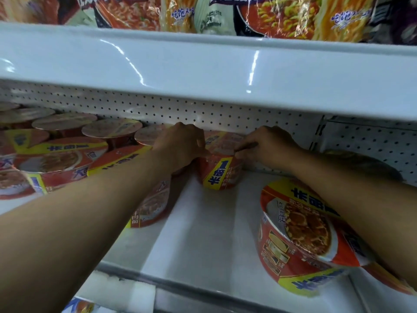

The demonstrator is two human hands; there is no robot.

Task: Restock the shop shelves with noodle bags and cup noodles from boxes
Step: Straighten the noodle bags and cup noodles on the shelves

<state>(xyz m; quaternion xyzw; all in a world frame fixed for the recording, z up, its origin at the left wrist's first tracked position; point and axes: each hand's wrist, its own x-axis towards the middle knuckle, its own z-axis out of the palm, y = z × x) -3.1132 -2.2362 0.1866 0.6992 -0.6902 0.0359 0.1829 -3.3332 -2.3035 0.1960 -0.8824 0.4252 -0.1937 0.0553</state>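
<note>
Deep in the white shelf (203, 227) stands a red and yellow cup noodle (220, 169), close to the perforated back wall. My left hand (182, 145) grips its left rim and my right hand (268, 146) grips its right rim, both arms reaching in. Another red cup noodle (302, 236) stands at the front right beneath my right forearm. Several more cup noodles (61, 159) fill the shelf's left side, some stacked, one under my left forearm.
The upper shelf's wide white edge (203, 71) hangs low over my hands. Noodle bags (282, 16) line that upper shelf. Bare white shelf floor lies between the two arms. A metal upright (318, 136) stands at the right back.
</note>
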